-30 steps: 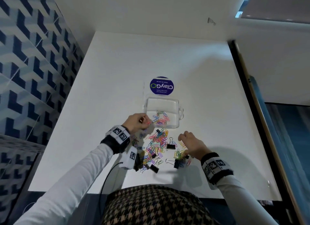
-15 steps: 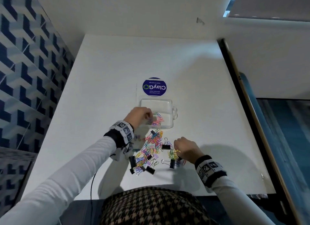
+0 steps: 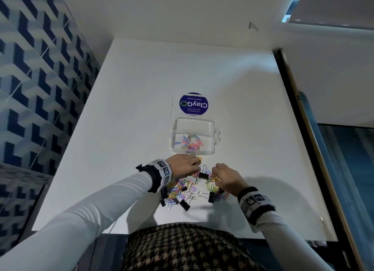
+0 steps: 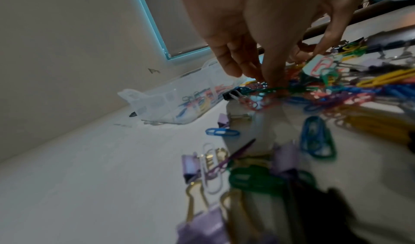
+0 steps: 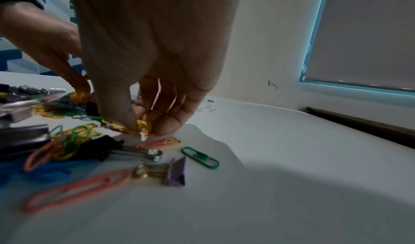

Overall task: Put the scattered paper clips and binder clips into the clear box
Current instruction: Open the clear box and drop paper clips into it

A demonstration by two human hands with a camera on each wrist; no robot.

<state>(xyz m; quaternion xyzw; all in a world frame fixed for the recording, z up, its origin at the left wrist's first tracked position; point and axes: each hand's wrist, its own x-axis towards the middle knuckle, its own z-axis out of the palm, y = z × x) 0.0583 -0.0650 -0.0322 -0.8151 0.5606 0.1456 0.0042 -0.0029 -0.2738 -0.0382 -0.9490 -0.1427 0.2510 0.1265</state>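
A few paper clips [image 3: 190, 143] are already seen in the clear box [image 3: 210, 123], most lie on the bench [image 3: 125, 129], more being pinched by left hand [image 3: 183, 165] and right hand [image 3: 227, 177]

The clear box [image 3: 193, 137] stands open and upright near the middle of the white table [image 3: 129, 113], its small latch tab toward the right edge. A few coloured paper clips [image 3: 190, 143] lie in its near half. Just beside its near wall, toward the front edge, the scattered paper clips [image 3: 182, 189] form a loose multicoloured heap, mixed with black binder clips [image 3: 203, 175] and lilac binder clips [image 4: 191, 164] lying flat.
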